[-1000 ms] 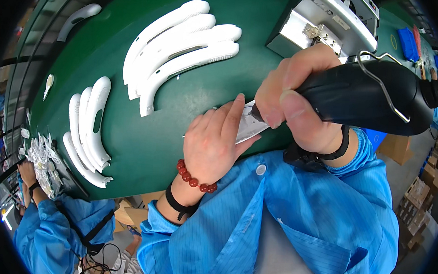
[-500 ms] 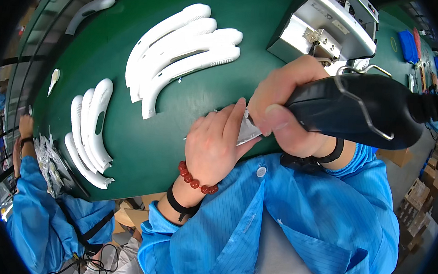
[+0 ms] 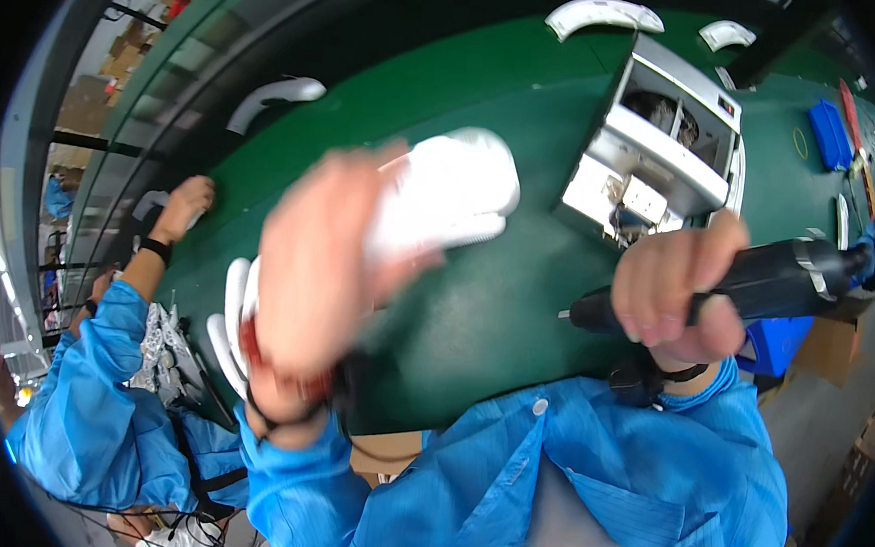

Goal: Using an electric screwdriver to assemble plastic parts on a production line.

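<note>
My right hand point(image 3: 672, 288) is wrapped round a black electric screwdriver point(image 3: 783, 280), held over the table with its bit toward the left. My left hand point(image 3: 323, 257) is smeared by motion and reaches over the pile of white curved plastic shells point(image 3: 453, 179). The fingers are at the near-left side of these shells, and whether they grip one cannot be made out. A second group of white curved shells point(image 3: 221, 345) is partly hidden behind my left wrist.
A grey metal screw feeder point(image 3: 656, 142) stands beyond my right hand. Another white shell point(image 3: 268, 98) lies at the far left; one more point(image 3: 603, 18) lies beyond the feeder. A co-worker's hand point(image 3: 194, 198) rests at the left table edge, near clear plastic bags point(image 3: 164, 357). A blue bin point(image 3: 829, 135) sits far right.
My hands have parted. The left went from the small piece near the table's front edge up-left to the shells; the right drew the screwdriver rightward and lower. The view has shifted too.
</note>
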Action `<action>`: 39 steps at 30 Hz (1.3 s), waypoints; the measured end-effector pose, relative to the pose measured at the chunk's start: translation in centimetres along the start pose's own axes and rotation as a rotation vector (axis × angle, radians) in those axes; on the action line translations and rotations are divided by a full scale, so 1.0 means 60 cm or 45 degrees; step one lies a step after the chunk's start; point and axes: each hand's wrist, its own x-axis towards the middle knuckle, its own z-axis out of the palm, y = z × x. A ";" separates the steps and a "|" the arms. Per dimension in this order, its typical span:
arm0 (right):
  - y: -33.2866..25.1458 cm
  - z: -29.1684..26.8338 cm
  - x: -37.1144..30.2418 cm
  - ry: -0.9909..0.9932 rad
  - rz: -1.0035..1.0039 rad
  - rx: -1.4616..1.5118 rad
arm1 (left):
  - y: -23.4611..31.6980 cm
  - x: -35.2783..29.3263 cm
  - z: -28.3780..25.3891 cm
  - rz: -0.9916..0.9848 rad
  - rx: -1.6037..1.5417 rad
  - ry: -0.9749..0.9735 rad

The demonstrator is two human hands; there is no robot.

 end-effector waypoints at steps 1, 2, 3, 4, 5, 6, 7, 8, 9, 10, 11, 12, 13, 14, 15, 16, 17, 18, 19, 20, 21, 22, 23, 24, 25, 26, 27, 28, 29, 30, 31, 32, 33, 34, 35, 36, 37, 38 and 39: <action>0.011 -0.013 -0.013 0.062 0.071 -0.039 | -0.031 0.060 0.014 -0.035 0.048 0.078; 0.026 -0.013 -0.025 0.074 0.182 -0.003 | -0.071 0.105 0.027 -0.018 0.063 0.151; 0.040 -0.009 -0.035 0.088 0.295 0.021 | -0.128 0.144 0.059 -0.077 0.075 0.135; 0.039 -0.001 -0.036 0.039 0.434 -0.032 | -0.173 0.177 0.097 -0.140 0.156 0.115; 0.041 0.003 -0.037 0.003 0.566 -0.092 | -0.219 0.204 0.140 -0.172 0.247 0.016; 0.043 0.004 -0.041 -0.009 0.645 -0.157 | -0.244 0.228 0.178 -0.257 0.319 -0.216; 0.048 0.000 -0.043 -0.021 0.724 -0.225 | -0.249 0.259 0.201 -0.410 0.350 -0.525; 0.056 -0.009 -0.045 -0.051 0.662 -0.272 | -0.230 0.308 0.211 -0.523 0.452 -0.753; 0.063 -0.017 -0.044 -0.085 0.605 -0.318 | -0.209 0.354 0.222 -0.644 0.556 -0.980; 0.065 -0.021 -0.041 -0.075 0.584 -0.274 | -0.148 0.393 0.189 -0.633 0.632 -0.979; 0.061 -0.015 -0.037 -0.013 0.611 -0.241 | -0.124 0.427 0.197 -0.609 0.620 -0.869; 0.051 -0.013 -0.030 0.016 0.661 -0.149 | -0.117 0.462 0.212 -0.449 0.525 -0.745; 0.047 -0.012 -0.027 0.024 0.727 -0.045 | -0.148 0.493 0.266 -0.122 0.377 -0.609; 0.050 -0.022 -0.026 -0.016 0.695 0.050 | -0.117 0.531 0.289 0.069 0.348 -0.565; 0.054 -0.035 -0.022 -0.055 0.657 0.148 | -0.056 0.554 0.295 -0.059 -0.036 -0.436; 0.052 -0.028 -0.021 0.024 0.657 0.198 | -0.050 0.557 0.349 0.097 -0.077 -0.163; 0.052 -0.027 -0.022 0.127 0.619 0.225 | -0.011 0.565 0.353 -0.070 -0.186 -0.460; 0.057 -0.025 -0.023 0.088 0.630 0.232 | -0.013 0.559 0.373 -0.078 -0.169 -0.423; 0.058 -0.025 -0.027 0.076 0.628 0.226 | -0.005 0.546 0.384 -0.099 -0.209 -0.277; 0.059 -0.028 -0.027 0.076 0.626 0.236 | -0.016 0.544 0.385 -0.109 -0.199 -0.261; 0.060 -0.031 -0.024 -0.024 0.646 0.179 | -0.035 0.539 0.383 -0.118 -0.188 -0.244; 0.060 -0.029 -0.029 -0.116 0.675 0.122 | -0.069 0.530 0.376 -0.105 -0.243 -0.247; 0.058 -0.031 -0.030 -0.094 0.663 0.118 | -0.081 0.509 0.327 -0.132 -0.286 -0.336; 0.055 -0.026 -0.030 -0.075 0.657 0.072 | -0.116 0.469 0.270 -0.227 -0.374 -0.335; 0.050 -0.016 -0.036 -0.055 0.658 0.030 | -0.171 0.419 0.241 -0.289 -0.281 -0.078; 0.048 -0.025 -0.033 -0.052 0.601 0.021 | -0.235 0.408 0.229 -0.401 -0.239 -0.213; 0.040 -0.022 -0.032 -0.029 0.593 0.075 | -0.325 0.361 0.205 0.057 0.241 -0.157; 0.030 -0.013 -0.024 -0.086 0.548 0.151 | -0.434 0.298 0.164 -0.101 -0.310 -0.311; 0.024 -0.014 -0.015 -0.105 0.487 0.202 | -0.471 0.266 0.129 -0.147 0.321 -0.293; 0.018 -0.010 -0.010 -0.014 0.386 0.259 | -0.473 0.250 0.116 -0.571 -0.247 -0.260; 0.005 0.001 0.004 0.010 0.389 0.255 | -0.506 0.214 0.087 -0.514 -0.136 -0.339; -0.007 0.006 0.026 -0.186 0.313 0.271 | -0.547 0.168 0.080 -0.485 0.039 -0.303; -0.012 0.026 0.040 -0.406 0.244 0.309 | -0.633 0.106 0.071 -0.434 0.142 -0.253; -0.006 0.048 0.041 -0.285 0.102 0.349 | -0.624 0.125 0.090 -0.490 0.032 -0.332; -0.001 0.067 0.037 -0.174 -0.041 0.381 | -0.596 0.145 0.098 -0.548 -0.078 -0.409; -0.023 0.022 0.047 -0.576 0.188 0.512 | -0.546 0.175 0.093 -0.583 -0.099 -0.470; -0.025 0.040 0.065 -0.628 0.100 0.404 | -0.509 0.184 0.082 -0.643 -0.103 -0.528; -0.025 0.080 0.068 -0.443 0.040 0.432 | -0.547 0.168 0.087 -0.639 -0.297 -0.447; -0.025 0.114 0.061 -0.260 -0.018 0.458 | -0.584 0.150 0.093 -0.745 -0.657 -0.356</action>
